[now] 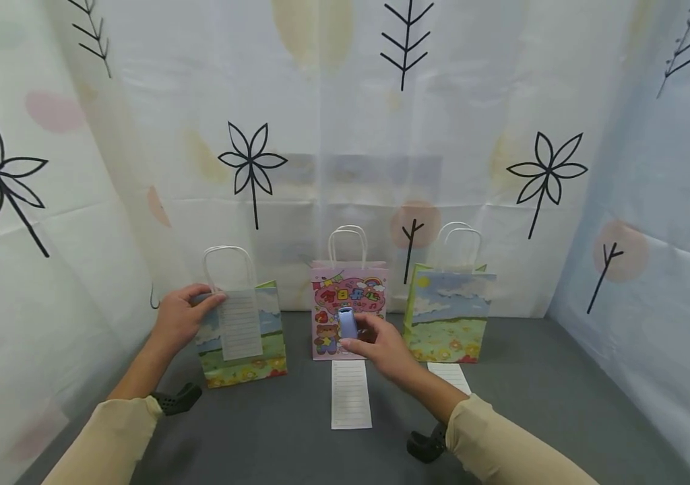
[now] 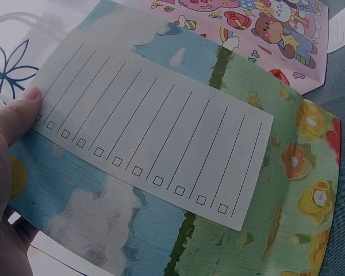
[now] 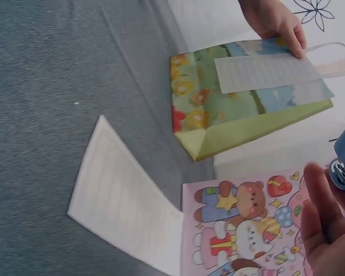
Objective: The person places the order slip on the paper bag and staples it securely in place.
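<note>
My left hand (image 1: 184, 313) pinches a lined checklist sheet (image 2: 155, 132) against the upper front of a landscape-printed paper gift bag (image 1: 242, 370) at the left. The thumb lies over the sheet's top edge, and the other fingers go behind the bag's rim. In front of the pink cartoon gift bag (image 1: 321, 289), my right hand (image 1: 387, 347) holds a small blue stapler (image 1: 348, 325) between thumb and fingers. The right wrist view shows the stapler's rounded metal end (image 3: 342, 172) near the fingertips.
A second landscape-printed gift bag (image 1: 451, 316) stands at the right. One lined sheet (image 1: 351, 397) lies before the pink bag, another (image 1: 449, 376) before the right bag, partly behind my right forearm. A patterned white cloth (image 1: 345, 182) hangs behind the grey tabletop (image 1: 284, 438).
</note>
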A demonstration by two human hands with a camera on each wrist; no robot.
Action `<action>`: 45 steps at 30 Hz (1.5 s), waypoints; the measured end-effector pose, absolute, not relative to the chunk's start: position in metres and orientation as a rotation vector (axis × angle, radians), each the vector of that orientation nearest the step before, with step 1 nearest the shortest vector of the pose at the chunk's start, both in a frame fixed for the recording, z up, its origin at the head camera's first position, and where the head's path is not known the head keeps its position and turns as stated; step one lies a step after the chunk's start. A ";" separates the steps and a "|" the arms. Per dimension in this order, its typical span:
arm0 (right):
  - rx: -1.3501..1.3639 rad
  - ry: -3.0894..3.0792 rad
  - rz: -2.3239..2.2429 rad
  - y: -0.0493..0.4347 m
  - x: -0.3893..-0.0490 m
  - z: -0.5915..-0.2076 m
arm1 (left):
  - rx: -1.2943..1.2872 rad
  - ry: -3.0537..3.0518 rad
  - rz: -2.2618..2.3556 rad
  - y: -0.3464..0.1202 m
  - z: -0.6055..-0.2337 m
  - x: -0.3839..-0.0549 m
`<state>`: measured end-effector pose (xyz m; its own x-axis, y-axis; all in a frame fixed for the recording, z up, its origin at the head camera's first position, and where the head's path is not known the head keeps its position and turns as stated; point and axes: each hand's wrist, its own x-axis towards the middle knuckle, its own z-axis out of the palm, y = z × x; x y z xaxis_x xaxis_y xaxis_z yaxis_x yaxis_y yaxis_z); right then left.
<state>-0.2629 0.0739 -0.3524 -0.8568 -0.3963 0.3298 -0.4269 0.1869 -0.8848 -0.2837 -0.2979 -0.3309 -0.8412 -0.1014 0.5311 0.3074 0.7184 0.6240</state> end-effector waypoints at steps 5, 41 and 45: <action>0.888 -2.345 1.909 0.063 -0.275 -0.349 | -0.146 -2.379 -0.997 -0.298 -0.329 -0.282; 1.072 -2.290 1.472 -0.055 -0.302 -0.306 | -0.174 -2.350 -1.002 -0.292 -0.329 -0.280; 1.099 -2.319 1.346 -0.065 -0.300 -0.304 | -0.204 -2.323 -0.956 -0.292 -0.330 -0.280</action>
